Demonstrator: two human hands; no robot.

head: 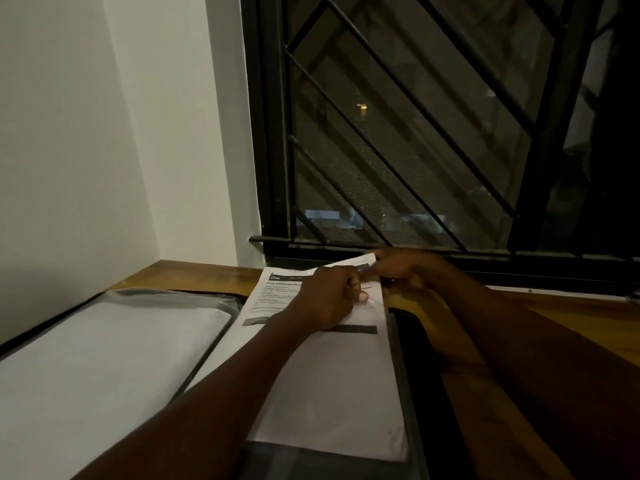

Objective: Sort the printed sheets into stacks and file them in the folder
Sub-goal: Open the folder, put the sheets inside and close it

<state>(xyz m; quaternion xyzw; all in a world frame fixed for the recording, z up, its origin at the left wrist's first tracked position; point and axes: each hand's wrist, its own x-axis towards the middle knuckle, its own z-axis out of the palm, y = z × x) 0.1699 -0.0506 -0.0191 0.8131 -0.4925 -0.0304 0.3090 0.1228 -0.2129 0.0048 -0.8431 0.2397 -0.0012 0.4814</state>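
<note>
An open dark folder (412, 393) lies on the wooden table. Its left half holds white sheets under a clear pocket (104, 358). A stack of printed sheets (329, 386) rests on the right half. My left hand (325, 296) sits on the upper part of this stack with fingers curled, pinching the paper near its top right. My right hand (405, 271) grips the lifted top right corner of the top sheet (360, 262) at the far edge. The exact finger contact is blurred.
The wooden table (571, 323) runs along a white wall on the left and a dark barred window (398, 133) at the back. The window ledge sits just behind my hands. Bare wood shows right of the folder.
</note>
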